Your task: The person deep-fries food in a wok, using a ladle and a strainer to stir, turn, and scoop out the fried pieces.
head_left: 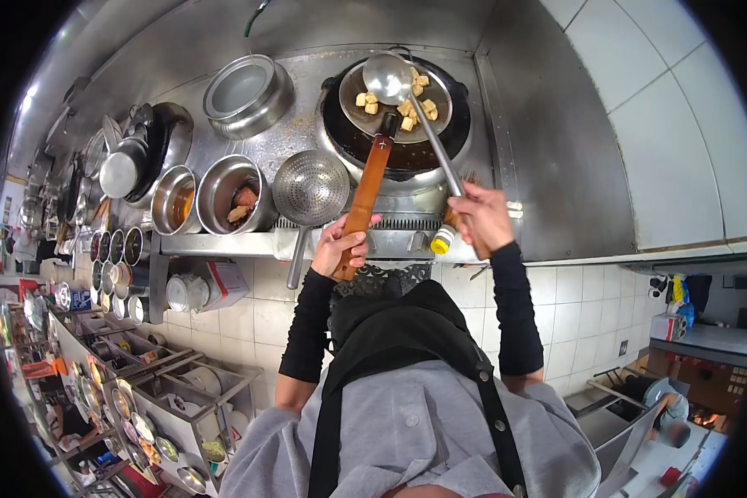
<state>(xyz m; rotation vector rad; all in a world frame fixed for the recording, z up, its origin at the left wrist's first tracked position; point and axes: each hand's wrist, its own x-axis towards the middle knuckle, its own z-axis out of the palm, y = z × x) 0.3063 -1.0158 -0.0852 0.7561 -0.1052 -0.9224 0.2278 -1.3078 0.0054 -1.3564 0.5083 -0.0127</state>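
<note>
My left hand (340,247) is closed round the flat wooden handle of a wide, shallow strainer (363,195). The strainer's round head lies over the dark wok (461,124), with several golden, tofu-like cubes (367,102) in it. In my right hand (483,219) is the long metal handle of a ladle (388,78). The ladle's bowl is over the far part of the strainer, close to some of the cubes. A bottle with a yellow cap (441,245) lies at the stove's front edge, just left of my right hand.
Left of the wok sit a perforated skimmer (311,184), a steel pot with reddish-brown chunks (241,207), a pot of amber liquid (174,197) and a larger pot (242,90). A metal wall (535,124) bounds the right. Another person (666,407) is at far lower right.
</note>
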